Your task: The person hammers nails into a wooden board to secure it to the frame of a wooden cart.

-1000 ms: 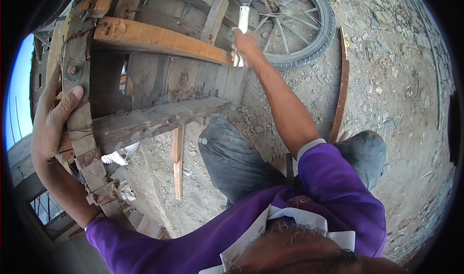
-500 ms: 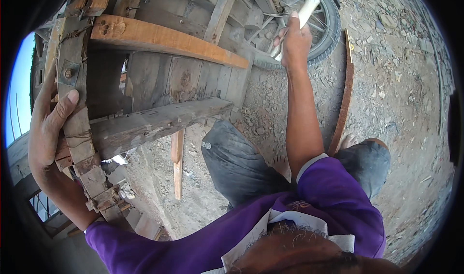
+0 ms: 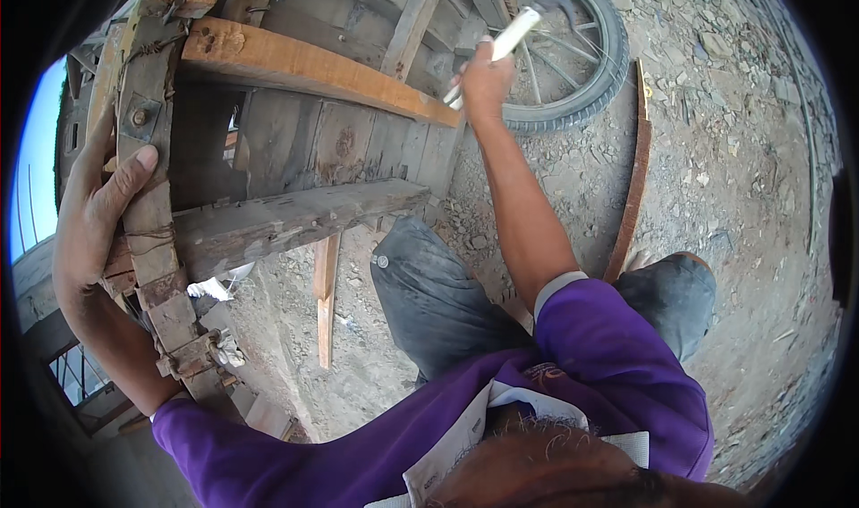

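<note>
My right hand is closed round the pale handle of a hammer, whose dark head is up at the far side, over a spoked wheel. Its handle's lower end is close to the far end of an orange-brown wooden beam. At the left, my left hand is wrapped round the edge of a worn upright timber. The thumb lies on the timber's near face, below a bolt with a square metal plate; the other fingers are mostly hidden behind it.
A weathered grey crossbeam runs from the timber toward my knee. Grey planks form a panel behind the beams. One long wooden strip lies on the stony ground right of the wheel, and a short stick is left of my knee.
My right hand has swung left with the hammer, away from the wheel's middle and toward the orange-brown beam's end. My left hand keeps its hold on the timber.
</note>
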Tool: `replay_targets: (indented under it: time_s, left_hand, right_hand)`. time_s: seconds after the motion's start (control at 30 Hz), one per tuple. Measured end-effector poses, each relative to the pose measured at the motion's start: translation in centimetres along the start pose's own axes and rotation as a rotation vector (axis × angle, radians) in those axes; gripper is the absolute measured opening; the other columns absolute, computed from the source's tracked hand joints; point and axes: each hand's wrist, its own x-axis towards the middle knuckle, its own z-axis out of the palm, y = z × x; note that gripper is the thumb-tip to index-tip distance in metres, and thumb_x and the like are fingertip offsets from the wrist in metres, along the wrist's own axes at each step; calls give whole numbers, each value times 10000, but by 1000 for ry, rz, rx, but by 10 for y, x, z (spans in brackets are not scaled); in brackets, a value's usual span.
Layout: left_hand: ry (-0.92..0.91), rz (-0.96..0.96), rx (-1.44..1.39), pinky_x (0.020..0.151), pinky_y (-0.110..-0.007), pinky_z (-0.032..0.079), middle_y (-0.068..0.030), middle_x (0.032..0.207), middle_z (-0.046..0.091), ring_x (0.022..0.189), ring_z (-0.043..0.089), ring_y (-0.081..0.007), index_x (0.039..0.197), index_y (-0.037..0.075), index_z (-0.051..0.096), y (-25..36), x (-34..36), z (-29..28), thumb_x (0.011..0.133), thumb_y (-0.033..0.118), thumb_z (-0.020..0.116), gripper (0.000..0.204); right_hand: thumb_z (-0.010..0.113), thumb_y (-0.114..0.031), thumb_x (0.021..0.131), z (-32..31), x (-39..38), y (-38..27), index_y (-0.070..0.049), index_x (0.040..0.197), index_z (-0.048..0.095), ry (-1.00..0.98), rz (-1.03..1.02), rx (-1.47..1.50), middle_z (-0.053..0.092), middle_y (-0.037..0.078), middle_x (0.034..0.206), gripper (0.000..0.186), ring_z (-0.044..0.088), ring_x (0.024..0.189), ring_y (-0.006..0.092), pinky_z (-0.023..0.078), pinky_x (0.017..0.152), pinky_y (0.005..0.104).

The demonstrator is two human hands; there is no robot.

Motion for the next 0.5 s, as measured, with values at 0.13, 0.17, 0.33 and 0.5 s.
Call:
replay_targets:
  time_s: [0.13,0.17,0.33,0.5]
  left_hand:
    - [0,21,18,1041,-347,447,-246,1378,559,1199,597,-269,1546,-48,313,-16,-2,-10,908,349,729,859]
    - [-21,12,13,1041,-347,447,-246,1378,559,1199,597,-269,1546,-48,313,-18,-7,-9,908,349,729,859]
    - [-7,-44,-75,1018,-346,463,-243,1333,591,1189,605,-261,1554,-24,316,-4,-1,-8,891,356,751,880]
    - [33,-50,-31,1030,-347,453,-256,1336,582,1189,603,-263,1558,-17,314,-9,-10,-3,890,366,751,885]
  right_hand:
    - [568,-296,998,-3,-10,3,2,926,496,-613,379,-611,507,58,620,315,497,406,170,418,373,318]
    - [568,-297,999,-3,-11,-10,-3,907,500,-527,243,-489,498,54,607,316,492,406,165,415,373,323]
    - [596,-304,988,-5,-11,14,7,880,521,-208,88,-235,512,50,602,338,488,406,161,428,394,321]
    - [599,-312,986,-15,-5,1,29,929,536,-612,234,-636,533,55,612,351,508,421,155,432,393,320]
